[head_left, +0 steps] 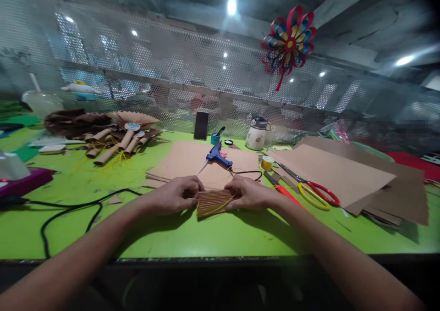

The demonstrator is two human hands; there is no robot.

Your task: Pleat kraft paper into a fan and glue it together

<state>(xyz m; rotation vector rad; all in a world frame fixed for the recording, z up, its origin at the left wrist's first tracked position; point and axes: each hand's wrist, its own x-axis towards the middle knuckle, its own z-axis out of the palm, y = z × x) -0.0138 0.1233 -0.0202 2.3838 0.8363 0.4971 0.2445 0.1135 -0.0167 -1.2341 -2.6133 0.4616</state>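
A small piece of pleated brown paper [213, 202] lies between my hands near the table's front edge, with a thin yellow string [220, 207] across its folds. Its left end is pinched in the fingers of my left hand [177, 194]. At the other end, my right hand [250, 192] grips the pleats, fingers and thumb closed on them. Just beyond sits a blue glue gun [217, 156] on a stack of brown paper sheets [182, 157]. A spool of yellow string [267, 163] stands to the right of the gun.
Scissors with red and yellow handles [314, 196] and a red-handled cutter [287, 196] lie right of my hands. Large brown sheets [337, 171] cover the right side. Finished paper fans and rolls [113, 146] pile up at left. A black cable [68, 206] crosses the left front.
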